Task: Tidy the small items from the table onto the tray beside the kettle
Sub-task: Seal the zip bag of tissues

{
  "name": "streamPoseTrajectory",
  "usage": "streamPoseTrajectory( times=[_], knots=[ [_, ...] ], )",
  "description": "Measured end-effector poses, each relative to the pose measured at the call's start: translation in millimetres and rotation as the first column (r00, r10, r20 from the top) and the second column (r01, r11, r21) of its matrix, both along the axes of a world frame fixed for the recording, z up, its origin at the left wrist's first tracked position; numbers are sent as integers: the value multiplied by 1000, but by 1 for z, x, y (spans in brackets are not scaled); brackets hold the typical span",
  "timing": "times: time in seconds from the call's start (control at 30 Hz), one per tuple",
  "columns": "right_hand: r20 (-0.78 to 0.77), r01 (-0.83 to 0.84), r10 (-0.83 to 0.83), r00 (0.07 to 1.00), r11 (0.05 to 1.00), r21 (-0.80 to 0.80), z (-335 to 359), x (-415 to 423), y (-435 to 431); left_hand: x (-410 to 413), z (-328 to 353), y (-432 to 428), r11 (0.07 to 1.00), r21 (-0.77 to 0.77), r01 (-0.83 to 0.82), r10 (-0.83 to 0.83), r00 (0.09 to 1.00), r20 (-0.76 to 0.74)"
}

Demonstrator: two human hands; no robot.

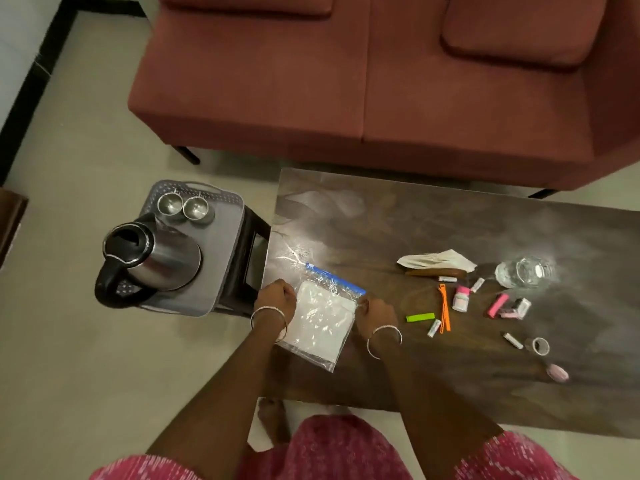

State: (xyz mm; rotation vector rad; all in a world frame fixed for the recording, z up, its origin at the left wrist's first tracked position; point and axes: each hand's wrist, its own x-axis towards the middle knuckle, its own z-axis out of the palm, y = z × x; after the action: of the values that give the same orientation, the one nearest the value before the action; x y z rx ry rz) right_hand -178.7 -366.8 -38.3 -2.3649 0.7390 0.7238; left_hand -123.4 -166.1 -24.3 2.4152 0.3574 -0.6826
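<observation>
A clear zip bag [320, 318] with a blue seal strip and something white inside lies at the left end of the dark table [433, 230]. My left hand [277, 299] grips its left edge and my right hand [375, 315] grips its right edge. Small items are scattered to the right: a green clip [420, 317], an orange clip [444, 308], a pink-capped bottle [461, 298], several small white tubes [434, 328], a pink clip [498, 304] and a tape roll [538, 346]. The grey tray [225, 244] sits on a stool left of the table, with the steel kettle [152, 258] on it.
Two steel cups [183, 206] stand at the tray's far end. A glass jar [526, 273] lies on its side at the table's right, near a crumpled tissue [438, 259] and a brown stick. A pink oval object [557, 372] sits near the front edge. A red sofa [381, 81] stands behind.
</observation>
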Motion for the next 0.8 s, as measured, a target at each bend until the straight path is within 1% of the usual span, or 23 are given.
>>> streamPoseTrajectory(
  times=[0.13,0.2,0.27,0.37,0.47,0.53,0.6,0.7,0.8],
  knots=[
    [-56,-62,75,996,976,211,-28,36,-1,29,-26,-25,998,54,-44,45,999,-27],
    [-61,-77,99,993,955,287,-42,44,0,38,-41,-30,997,56,-53,55,997,-47],
    [-62,-130,158,985,936,326,-56,46,0,45,-60,-32,996,45,-83,87,992,-96],
    [-65,-211,241,968,928,309,-61,46,-4,48,-87,-33,987,-14,-158,151,966,-211],
    [-3,-248,258,966,932,266,-68,45,-12,50,-110,-34,963,-35,-268,251,935,-250],
    [27,-232,234,972,933,275,-70,47,-17,52,-121,-36,950,-52,-308,286,925,-249],
    [29,-220,221,975,932,287,-70,50,-19,55,-125,-41,925,-115,-362,324,911,-256],
    [20,-242,245,969,934,263,-70,53,-19,55,-120,-46,937,-141,-320,276,924,-265],
    [10,-222,228,974,936,274,-67,54,-16,51,-108,-47,926,-188,-328,297,939,-176]
  ],
)
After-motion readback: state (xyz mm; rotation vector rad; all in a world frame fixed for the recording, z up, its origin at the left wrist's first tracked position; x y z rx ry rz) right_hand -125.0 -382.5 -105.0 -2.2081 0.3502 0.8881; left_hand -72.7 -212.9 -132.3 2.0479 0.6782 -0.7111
